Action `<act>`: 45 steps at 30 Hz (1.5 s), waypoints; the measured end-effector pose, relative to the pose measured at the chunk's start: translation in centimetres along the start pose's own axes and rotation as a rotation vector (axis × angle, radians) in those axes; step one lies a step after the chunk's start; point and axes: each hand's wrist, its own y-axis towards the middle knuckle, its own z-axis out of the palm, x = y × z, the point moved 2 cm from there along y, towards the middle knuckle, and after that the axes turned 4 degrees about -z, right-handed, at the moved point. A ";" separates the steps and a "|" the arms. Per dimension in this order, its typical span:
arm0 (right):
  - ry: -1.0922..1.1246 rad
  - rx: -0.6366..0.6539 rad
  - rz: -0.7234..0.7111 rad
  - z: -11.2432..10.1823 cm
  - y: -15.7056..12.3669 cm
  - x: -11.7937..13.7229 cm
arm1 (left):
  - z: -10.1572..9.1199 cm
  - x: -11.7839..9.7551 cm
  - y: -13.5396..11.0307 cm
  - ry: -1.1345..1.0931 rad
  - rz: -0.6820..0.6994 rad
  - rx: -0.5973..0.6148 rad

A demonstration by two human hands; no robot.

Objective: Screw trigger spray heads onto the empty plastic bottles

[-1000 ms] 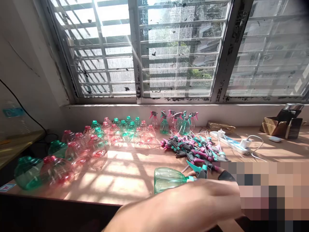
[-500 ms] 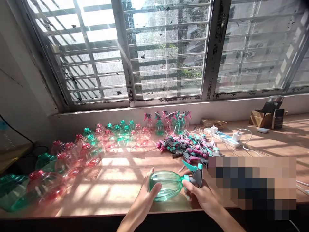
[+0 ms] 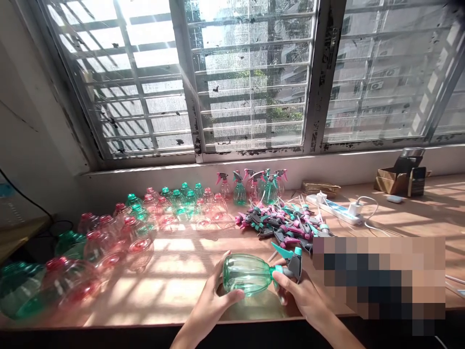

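A clear green spray bottle (image 3: 247,274) lies sideways between my hands, just above the table's front part. My left hand (image 3: 221,293) is wrapped round its base end, the thumb along the near side. At the neck, my right hand (image 3: 296,291) grips the teal collar of the grey and teal spray head (image 3: 292,264), which sits on the bottle's mouth. Its teal trigger points up and to the left. Whether the collar is fully tightened I cannot tell. Behind my hands lies a heap of loose spray heads (image 3: 279,223) in pink, teal and grey.
Open red bottles (image 3: 136,242) and green bottles (image 3: 69,245) stand at the left. Several bottles with spray heads (image 3: 254,186) stand by the wall. A white power strip (image 3: 334,209), a cardboard box (image 3: 390,180) and a phone (image 3: 416,181) are at the right. A blurred patch hides the front right.
The green bottle has shifted slightly left and its base end has tipped up a little. My left hand has moved with it, its thumb now lower on the bottle; my right hand stays on the collar.
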 end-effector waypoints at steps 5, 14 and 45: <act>0.042 -0.031 0.006 -0.2 0.1 -0.3 | 0.2 0.7 -0.1 -0.105 0.008 0.070; 0.044 -0.011 0.006 0.1 0.1 -0.1 | 0.3 0.5 -0.3 -0.086 0.037 0.061; 0.127 -0.021 0.011 0.0 0.1 -0.2 | 0.6 0.2 -0.8 -0.139 0.029 0.149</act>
